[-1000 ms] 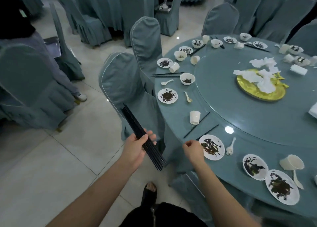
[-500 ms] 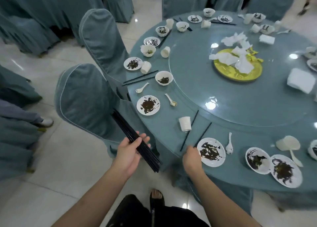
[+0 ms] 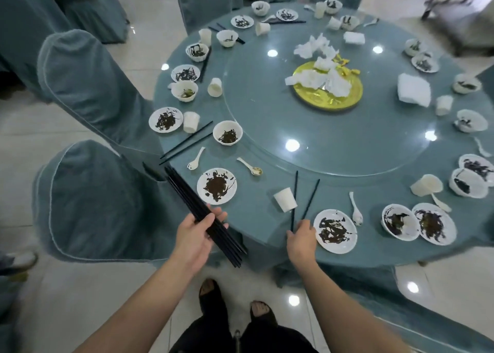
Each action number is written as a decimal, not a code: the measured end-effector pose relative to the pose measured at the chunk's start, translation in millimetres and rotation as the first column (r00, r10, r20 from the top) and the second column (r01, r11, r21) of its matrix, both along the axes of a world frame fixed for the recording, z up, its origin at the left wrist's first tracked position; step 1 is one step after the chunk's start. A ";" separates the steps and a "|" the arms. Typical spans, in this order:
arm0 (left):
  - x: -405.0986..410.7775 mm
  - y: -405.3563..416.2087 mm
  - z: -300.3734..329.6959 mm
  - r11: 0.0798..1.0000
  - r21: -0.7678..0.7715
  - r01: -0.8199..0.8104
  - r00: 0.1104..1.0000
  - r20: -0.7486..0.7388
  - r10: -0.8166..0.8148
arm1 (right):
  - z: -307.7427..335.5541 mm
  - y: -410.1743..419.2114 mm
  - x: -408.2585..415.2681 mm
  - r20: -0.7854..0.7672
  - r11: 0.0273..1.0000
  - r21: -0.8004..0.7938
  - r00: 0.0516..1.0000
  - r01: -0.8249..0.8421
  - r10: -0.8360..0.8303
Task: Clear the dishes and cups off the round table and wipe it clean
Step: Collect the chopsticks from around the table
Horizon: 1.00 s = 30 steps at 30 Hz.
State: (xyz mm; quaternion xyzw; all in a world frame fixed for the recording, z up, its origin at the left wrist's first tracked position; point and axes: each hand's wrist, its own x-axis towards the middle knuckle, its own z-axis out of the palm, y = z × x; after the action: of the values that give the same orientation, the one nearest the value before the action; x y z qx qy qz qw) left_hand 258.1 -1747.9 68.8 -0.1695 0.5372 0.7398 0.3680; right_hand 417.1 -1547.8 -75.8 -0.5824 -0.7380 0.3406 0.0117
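Since the earlier frame the right hand (image 3: 301, 236) had come forward from the bench edge to the near ends of the pair of black chopsticks (image 3: 303, 200) lying beside the paper cup (image 3: 285, 199), and the view had swung to look more squarely down on the round bench (image 3: 267, 219). Its fingers were curled at those near ends and appeared to pinch them, though the contact was small in the picture. The left hand (image 3: 199, 232) gripped a bundle of collected chopsticks (image 3: 203, 213), held slantwise off the bench edge above the chair cover (image 3: 101, 200).

To do this step well, the person would probably need to lift both sticks together by their near ends, clear of the cup and the stained plate (image 3: 335, 231) just to the right, then lay them parallel into the bundle so none slipped out.

The bench was far from cleared. Soiled plates, small bowls, tipped cups and white spoons ringed its rim. Another pair of chopsticks (image 3: 187, 144) lay by a bowl (image 3: 227, 133). A gold platter (image 3: 328, 96) heaped with crumpled napkins sat on the glass turntable (image 3: 334, 144).
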 end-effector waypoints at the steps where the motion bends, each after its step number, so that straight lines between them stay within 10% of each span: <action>1: -7.8 -2.4 -0.2 1.000 -0.002 0.017 1.000 0.001 -0.017 | 0.9 -0.2 -5.7 0.006 0.999 -0.004 0.999 0.034 -0.034; 18: -56.5 -23.9 -11.9 0.977 0.033 0.213 0.977 0.014 -0.214 | 11.7 -26.9 -18.5 0.120 0.904 -0.119 0.910 0.410 -0.397; 30: -0.6 -28.6 12.5 0.972 0.112 0.206 0.978 0.010 -0.208 | 103.8 -63.5 0.0 -0.319 0.948 -0.220 0.901 0.232 -0.294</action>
State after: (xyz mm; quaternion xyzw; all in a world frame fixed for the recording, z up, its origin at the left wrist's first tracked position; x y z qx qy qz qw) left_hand 257.5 -1776.5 81.4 -0.1000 0.5065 0.7241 0.4574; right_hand 417.1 -1611.3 27.9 -0.6062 -0.6053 0.4975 0.1363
